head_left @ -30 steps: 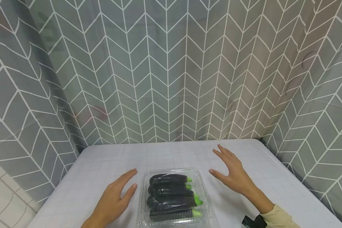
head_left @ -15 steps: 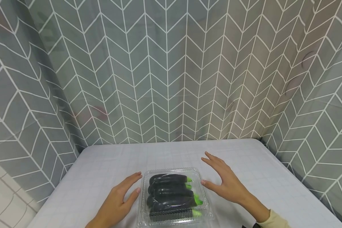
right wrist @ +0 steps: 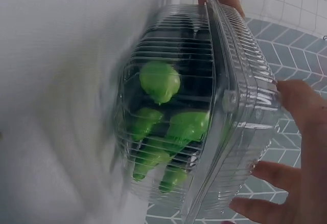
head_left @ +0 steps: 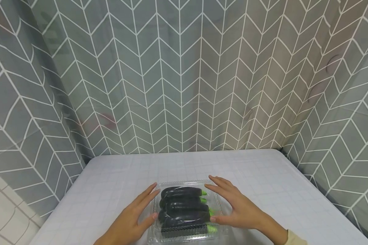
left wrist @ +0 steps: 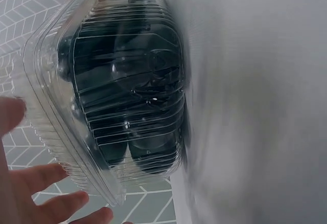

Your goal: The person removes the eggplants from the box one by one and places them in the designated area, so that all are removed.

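A clear plastic clamshell box rests on the white table, its lid down. Several dark eggplants with green caps lie side by side inside it. My left hand is at the box's left side, fingers spread and nearly straight; the left wrist view has its thumb right by the lid's edge. On the opposite side is my right hand, fingers extended over the lid's right edge. In the right wrist view its thumb and fingers appear to touch the lid. The green caps face that side.
The white-covered table extends beyond the box to a rounded back edge. A grey curtain with white chevron lines stands behind and on both sides. White tiles show at the lower left.
Both hands have moved inward to the box's sides, the right one travelling left and toward the front, the left one slightly right. The box has not moved.
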The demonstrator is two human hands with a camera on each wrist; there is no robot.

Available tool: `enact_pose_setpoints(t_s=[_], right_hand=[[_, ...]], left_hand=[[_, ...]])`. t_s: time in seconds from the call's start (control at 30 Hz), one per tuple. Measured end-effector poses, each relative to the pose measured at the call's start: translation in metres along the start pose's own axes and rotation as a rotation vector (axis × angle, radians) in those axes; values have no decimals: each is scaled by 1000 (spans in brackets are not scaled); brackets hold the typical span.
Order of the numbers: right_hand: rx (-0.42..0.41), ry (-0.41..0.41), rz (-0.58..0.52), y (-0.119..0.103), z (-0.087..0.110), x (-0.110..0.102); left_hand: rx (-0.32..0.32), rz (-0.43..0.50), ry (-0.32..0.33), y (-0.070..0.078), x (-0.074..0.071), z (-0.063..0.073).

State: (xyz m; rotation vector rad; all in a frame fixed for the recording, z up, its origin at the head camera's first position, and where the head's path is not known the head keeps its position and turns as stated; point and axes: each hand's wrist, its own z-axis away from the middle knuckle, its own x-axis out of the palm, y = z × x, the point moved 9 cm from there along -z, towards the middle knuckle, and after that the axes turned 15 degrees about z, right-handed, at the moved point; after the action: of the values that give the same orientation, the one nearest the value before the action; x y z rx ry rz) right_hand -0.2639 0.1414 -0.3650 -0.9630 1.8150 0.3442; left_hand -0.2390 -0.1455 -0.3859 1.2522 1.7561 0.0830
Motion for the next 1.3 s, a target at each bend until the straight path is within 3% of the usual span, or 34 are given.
enact_pose_setpoints(t_s=[0.3, 0.43, 0.63, 0.9, 1.3], right_hand=[[-134, -159, 120, -10, 4, 13], [-173, -187, 171, -14, 6, 14], [-207, -148, 233, -19, 6, 11], [-328, -28, 320, -27, 5, 0], [-386, -42, 270, -30, 5, -3]], left_hand=[[81, 76, -161, 4, 14, 0], [110, 72, -202, 5, 20, 0], [81, 50, -213, 2, 26, 2], [31, 46, -225, -1, 26, 1], [97, -40, -229, 3, 24, 0]])
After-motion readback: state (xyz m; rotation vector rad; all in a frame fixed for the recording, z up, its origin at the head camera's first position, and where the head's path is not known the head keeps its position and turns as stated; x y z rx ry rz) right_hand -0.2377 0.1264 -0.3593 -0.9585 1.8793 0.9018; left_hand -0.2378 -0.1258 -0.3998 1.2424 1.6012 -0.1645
